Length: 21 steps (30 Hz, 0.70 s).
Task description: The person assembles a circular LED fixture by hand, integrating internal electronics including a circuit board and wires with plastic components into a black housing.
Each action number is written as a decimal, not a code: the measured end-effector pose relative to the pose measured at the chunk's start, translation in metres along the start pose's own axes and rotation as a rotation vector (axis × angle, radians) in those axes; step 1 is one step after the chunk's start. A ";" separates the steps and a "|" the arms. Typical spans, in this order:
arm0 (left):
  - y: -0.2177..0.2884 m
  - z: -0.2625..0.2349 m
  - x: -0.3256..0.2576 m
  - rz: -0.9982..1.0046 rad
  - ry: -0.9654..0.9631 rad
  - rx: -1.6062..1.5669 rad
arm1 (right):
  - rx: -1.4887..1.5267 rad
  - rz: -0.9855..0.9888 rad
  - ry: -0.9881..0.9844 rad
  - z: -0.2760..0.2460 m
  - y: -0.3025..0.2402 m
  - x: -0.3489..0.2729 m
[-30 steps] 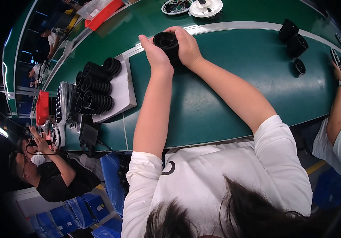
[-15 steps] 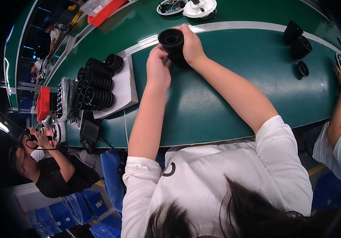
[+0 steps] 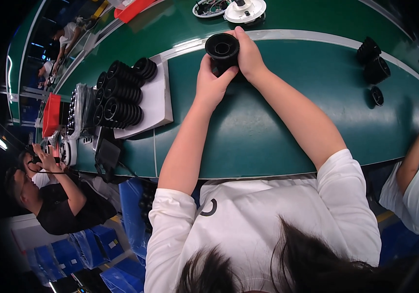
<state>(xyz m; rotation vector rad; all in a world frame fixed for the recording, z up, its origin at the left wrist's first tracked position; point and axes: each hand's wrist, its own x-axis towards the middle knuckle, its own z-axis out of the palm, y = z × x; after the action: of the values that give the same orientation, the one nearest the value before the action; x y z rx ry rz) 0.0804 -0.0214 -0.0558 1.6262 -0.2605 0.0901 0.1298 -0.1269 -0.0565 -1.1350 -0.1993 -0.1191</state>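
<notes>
A black round plastic part, hollow with a wide rim and an inner ring, stands upright between my two hands near the table's far edge strip. My left hand grips its lower left side, the thumb lying across the near face. Against its right side presses my right hand, its thumb up by the rim; most of its other fingers are hidden behind the part. Cannot tell whether the part rests on the green table or is held just above it.
Stacked black ribbed rings sit on a white box at left. Several black parts stand at right, near a co-worker's arm. A white round unit lies beyond the strip. At left, a person in black raises both hands.
My left hand has turned, bringing its thumb across the near side of the black part. The part and both hands appear slightly farther right, while the whole view has shifted a little.
</notes>
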 end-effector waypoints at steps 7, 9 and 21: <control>0.004 0.007 0.004 0.091 0.022 0.136 | -0.039 0.035 0.069 0.001 0.000 0.001; 0.008 0.009 0.006 0.142 0.043 0.156 | -0.008 0.101 0.076 0.004 -0.006 -0.003; 0.001 -0.001 0.008 0.045 0.013 0.210 | -0.012 0.430 0.116 0.012 -0.031 0.002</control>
<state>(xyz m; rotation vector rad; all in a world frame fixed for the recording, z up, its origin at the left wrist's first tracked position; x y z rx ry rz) 0.0882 -0.0218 -0.0526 1.8275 -0.2858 0.1668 0.1243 -0.1287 -0.0239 -1.1557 0.1501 0.1954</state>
